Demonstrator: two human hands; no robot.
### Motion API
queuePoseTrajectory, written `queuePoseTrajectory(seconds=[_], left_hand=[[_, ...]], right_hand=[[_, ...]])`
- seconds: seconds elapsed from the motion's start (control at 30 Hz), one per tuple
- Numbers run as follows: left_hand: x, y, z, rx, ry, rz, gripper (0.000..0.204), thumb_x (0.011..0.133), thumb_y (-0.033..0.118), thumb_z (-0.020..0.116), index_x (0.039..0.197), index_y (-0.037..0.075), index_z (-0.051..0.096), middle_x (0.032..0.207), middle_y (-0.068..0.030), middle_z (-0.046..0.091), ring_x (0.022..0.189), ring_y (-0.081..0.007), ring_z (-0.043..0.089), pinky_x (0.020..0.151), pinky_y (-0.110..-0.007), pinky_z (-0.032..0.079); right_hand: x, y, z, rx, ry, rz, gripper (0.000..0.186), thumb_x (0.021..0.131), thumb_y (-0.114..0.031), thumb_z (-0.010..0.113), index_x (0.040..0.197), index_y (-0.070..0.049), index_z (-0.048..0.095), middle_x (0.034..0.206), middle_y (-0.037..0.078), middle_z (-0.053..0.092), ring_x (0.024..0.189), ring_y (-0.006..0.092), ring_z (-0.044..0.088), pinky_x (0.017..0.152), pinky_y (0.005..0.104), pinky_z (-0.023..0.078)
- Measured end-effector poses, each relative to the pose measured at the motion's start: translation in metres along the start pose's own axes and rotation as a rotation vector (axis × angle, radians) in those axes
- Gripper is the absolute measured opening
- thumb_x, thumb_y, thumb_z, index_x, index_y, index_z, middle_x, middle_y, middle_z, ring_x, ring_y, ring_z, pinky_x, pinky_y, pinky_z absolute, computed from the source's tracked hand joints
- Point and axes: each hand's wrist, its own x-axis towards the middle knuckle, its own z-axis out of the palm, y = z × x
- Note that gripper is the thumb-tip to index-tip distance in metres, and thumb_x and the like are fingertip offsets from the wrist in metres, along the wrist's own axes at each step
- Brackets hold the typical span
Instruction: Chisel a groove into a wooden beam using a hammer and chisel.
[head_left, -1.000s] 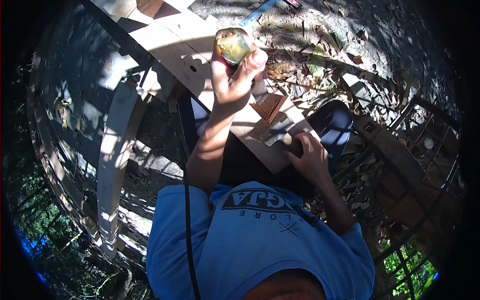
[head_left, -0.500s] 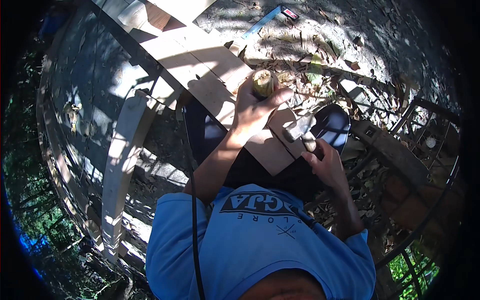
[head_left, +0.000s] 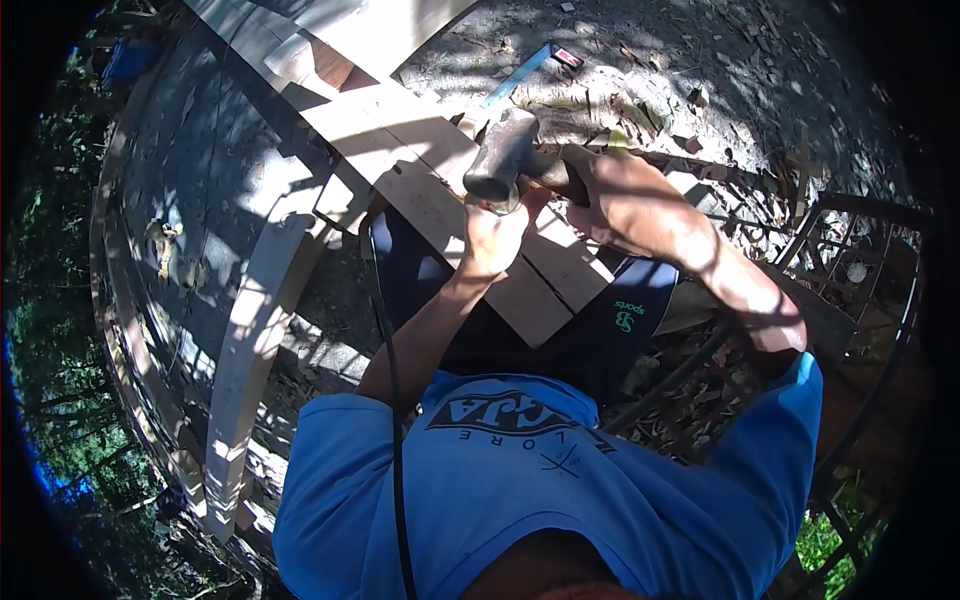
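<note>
Head view shows us both hands at work close together over a pale board (head_left: 410, 195) that runs slantwise across the lap. We see the right hand (head_left: 632, 205) wrapped around the handle of a hammer (head_left: 502, 155), whose thick grey metal head lies over the left hand (head_left: 492, 238). That left hand is curled tightly around a stout handle (head_left: 507, 207) (only a sliver shows, for the hammer head covers most of it). Whether hammer and handle touch, we cannot tell from this angle.

Under the hands, the board's near end reaches over the dark trousers (head_left: 585, 350), with a narrow dark line cut along its length. Farther up it, we find a reddish-brown block (head_left: 331, 68). Beyond the board, a try square (head_left: 519, 77) with a blue blade lies on the ground among dry leaves and chips. To the left, a long curved timber (head_left: 250, 325) stands apart from the board, and a black cord (head_left: 398, 450) hangs down in front of the blue shirt (head_left: 500, 470).
</note>
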Motion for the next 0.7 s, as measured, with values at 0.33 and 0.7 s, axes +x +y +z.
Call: queuePoseTrajectory(seconds=[0.33,0.7], left_hand=[[0.0,-0.022,-0.002,0.126,-0.16,0.135,0.022,0.083,-0.002,0.076,0.08,0.006,0.056,0.072,0.0056,0.052,0.068,-0.0039,0.046,0.061,-0.023,0.04],[0.004,-0.049,-0.009,0.106,-0.197,0.292,0.018,0.087,0.009,0.072,0.102,0.005,0.062,0.09,-0.003,0.062,0.079,-0.0116,0.057,0.071,-0.03,0.049]], right_hand=[[0.005,-0.006,-0.037,0.303,0.476,-0.012,0.023,0.078,-0.005,0.067,0.099,-0.003,0.057,0.076,0.011,0.054,0.066,0.0228,0.055,0.067,0.0335,0.049],[-0.003,0.011,-0.013,0.293,0.056,-0.044,0.033,0.077,-0.009,0.07,0.108,-0.001,0.06,0.073,0.017,0.063,0.067,0.039,0.064,0.061,0.0436,0.049]])
